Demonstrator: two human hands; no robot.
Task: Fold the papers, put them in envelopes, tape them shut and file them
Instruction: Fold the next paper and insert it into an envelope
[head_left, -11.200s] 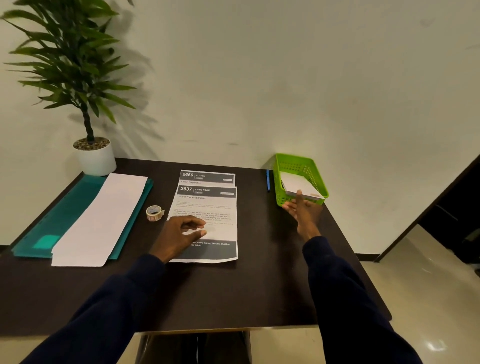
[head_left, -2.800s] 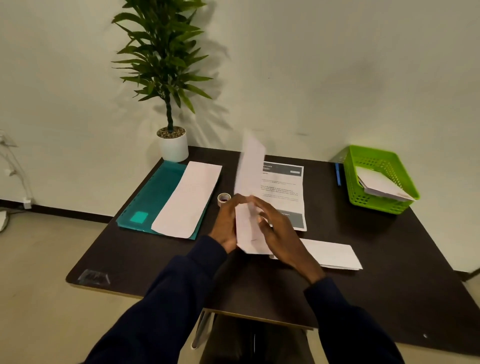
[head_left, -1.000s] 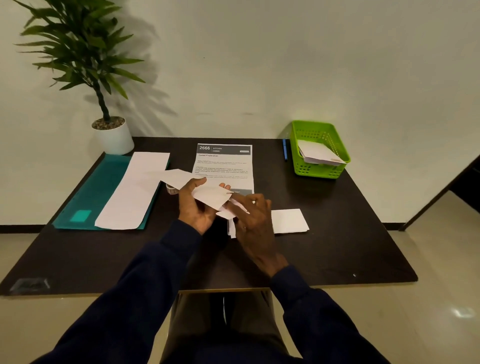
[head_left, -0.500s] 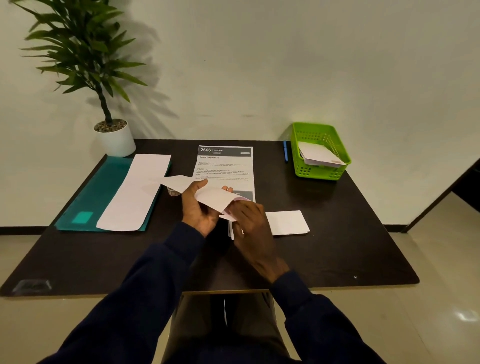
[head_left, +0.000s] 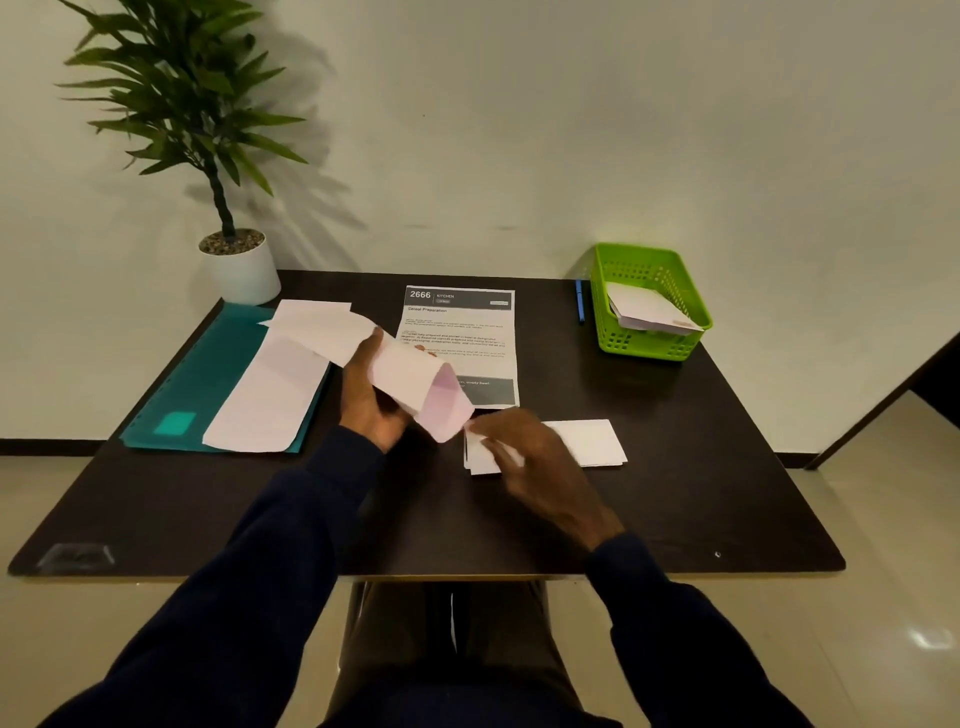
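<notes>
The folded paper (head_left: 587, 441) lies flat on the table (head_left: 701, 493), near and right of centre. We judge it light and thin but stiffened by its folds, so it should slide well if kept flat. It will crease or spring open if pinched at one corner, so it is best taken across its left end, thumb under and fingers over.

Our right hand (head_left: 537, 465) lies over that left end. The hand is blurred and we cannot tell whether its fingers have closed on the paper.

Just left of it our left hand (head_left: 371, 405) holds the envelope (head_left: 410, 384) up off the table, fingers and thumb wrapped round its middle. The envelope's mouth is bowed open toward the paper. It is limp and light, and a squeeze on its sides should keep the mouth gaping.

Counting outward:
- One folded paper.
- One envelope in hand.
- One printed sheet (head_left: 462, 332) lying unfolded beyond them.
- One teal folder (head_left: 208, 374) at the left, with spare envelopes (head_left: 275, 395) on it. We see at least one, but the overlap stops us counting them.
- One green basket (head_left: 649, 345) at the far right, holding at least one filled envelope.
- One blue pen (head_left: 579, 301) beside the basket.
- One potted plant (head_left: 239, 270) at the far left.
</notes>
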